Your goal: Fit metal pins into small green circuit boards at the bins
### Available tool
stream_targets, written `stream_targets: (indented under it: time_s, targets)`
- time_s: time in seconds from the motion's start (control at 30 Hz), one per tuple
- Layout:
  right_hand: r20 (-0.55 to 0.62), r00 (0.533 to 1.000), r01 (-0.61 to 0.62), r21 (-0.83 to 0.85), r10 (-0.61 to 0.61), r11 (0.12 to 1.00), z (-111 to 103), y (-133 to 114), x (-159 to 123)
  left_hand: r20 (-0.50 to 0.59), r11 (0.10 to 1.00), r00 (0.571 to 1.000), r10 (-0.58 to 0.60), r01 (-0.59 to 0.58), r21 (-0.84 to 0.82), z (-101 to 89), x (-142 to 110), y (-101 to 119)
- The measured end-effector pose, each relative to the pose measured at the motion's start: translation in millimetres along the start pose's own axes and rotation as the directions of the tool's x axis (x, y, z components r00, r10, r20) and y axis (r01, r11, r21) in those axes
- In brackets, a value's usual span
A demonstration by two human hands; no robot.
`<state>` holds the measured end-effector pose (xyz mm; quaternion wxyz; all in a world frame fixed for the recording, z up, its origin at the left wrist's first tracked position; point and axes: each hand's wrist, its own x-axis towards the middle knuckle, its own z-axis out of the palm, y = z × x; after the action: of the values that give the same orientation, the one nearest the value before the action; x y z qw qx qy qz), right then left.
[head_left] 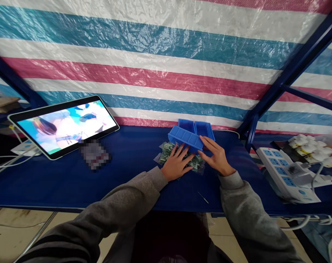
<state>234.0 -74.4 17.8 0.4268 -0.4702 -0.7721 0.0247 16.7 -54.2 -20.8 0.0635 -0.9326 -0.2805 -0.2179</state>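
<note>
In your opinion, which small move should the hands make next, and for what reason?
I would probably let the left hand draw some green pieces toward the tilted blue bin: that hand lies spread over them, close to the bin, and the right hand touches the bin's right end.

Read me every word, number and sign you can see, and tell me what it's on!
No words or numbers can be read clearly here.
Pale-edged black tablet: tiny marks at the screen's top right, too small to read.
White plastic power strip with blue sockets: small red mark, too small to read.
White plastic charger with a grey patch: too blurred to read.
</note>
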Motion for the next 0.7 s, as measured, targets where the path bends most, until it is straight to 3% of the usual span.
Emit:
stream_targets:
  time_s: [0.2, 0.7]
  targets:
    - [-0.033, 0.999, 0.043, -0.007, -0.043, 0.999, 0.2, -0.8, -0.3, 0.012, 1.000, 1.000, 0.001, -0.001, -0.002, 1.0, 0.0, -0.5]
    - [-0.079, 0.997, -0.008, 0.031, 0.010, 0.999, 4.7, 1.4, -0.8, -0.012, 1.000, 1.000, 0.009, -0.009, -0.005, 0.2, -0.6, -0.2]
